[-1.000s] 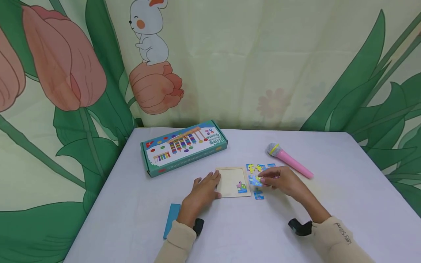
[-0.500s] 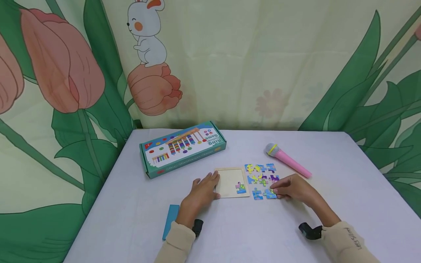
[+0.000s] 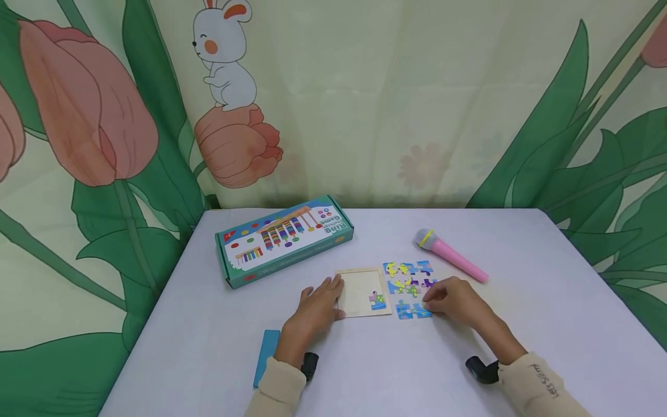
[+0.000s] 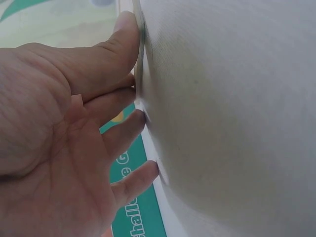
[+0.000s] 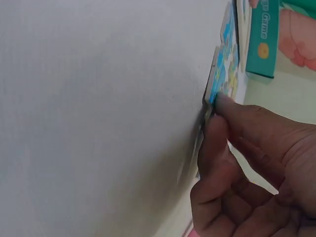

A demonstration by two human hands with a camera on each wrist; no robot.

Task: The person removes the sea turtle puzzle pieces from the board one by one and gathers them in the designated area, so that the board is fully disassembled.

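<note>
A shallow wooden puzzle tray lies on the table, one pink, green and blue jigsaw piece in its lower right corner. My left hand rests at the tray's left side, fingers spread and thumb against the near edge. To the right of the tray, several jigsaw pieces are laid out in rows. My right hand pinches the edge of a blue jigsaw piece in the nearest row. In the right wrist view, thumb and index finger meet at the corner of that piece.
Behind the tray sits a green game box. A pink toy microphone lies beyond the pieces. Partly under the left forearm is a flat blue strip. A printed curtain hangs behind the table's far edge.
My right hand moved from above the middle pieces to the near right, where a blue piece now lies beside another one. The left hand stays at the tray. The head view shifted slightly.
</note>
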